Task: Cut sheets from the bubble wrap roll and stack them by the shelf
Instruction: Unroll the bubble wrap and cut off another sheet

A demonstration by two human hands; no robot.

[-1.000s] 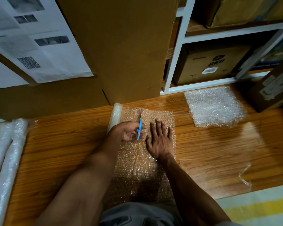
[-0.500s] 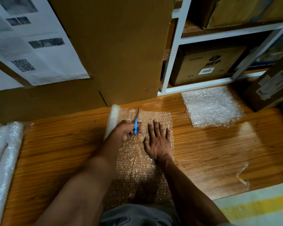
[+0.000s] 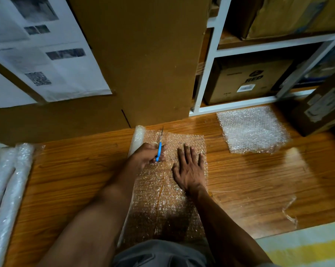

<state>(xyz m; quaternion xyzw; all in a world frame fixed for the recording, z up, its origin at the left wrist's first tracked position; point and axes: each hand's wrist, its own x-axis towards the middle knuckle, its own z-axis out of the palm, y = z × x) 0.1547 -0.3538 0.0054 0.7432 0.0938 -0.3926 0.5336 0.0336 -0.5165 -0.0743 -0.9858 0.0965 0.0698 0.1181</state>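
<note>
A bubble wrap roll (image 3: 137, 138) lies on the wooden floor, its unrolled sheet (image 3: 162, 205) spread toward me. My left hand (image 3: 147, 155) grips blue-handled scissors (image 3: 159, 149), blades pointing away near the sheet's far edge. A cut line runs down the sheet behind the scissors. My right hand (image 3: 189, 170) rests flat with fingers spread on the sheet to the right of the cut. A stack of cut bubble wrap sheets (image 3: 253, 130) lies on the floor in front of the white shelf (image 3: 207, 81).
A tall cardboard panel (image 3: 143, 60) stands just beyond the roll. Two more wrapped rolls (image 3: 6, 189) lie at the far left. Cardboard boxes (image 3: 245, 81) fill the shelf, another box (image 3: 322, 106) leans at the right. A plastic scrap (image 3: 290, 212) and a striped mat (image 3: 305, 247) are at right.
My left hand has moved the scissors forward along the cut, and the blades now reach the sheet's far edge. My right hand stays pressed on the sheet.
</note>
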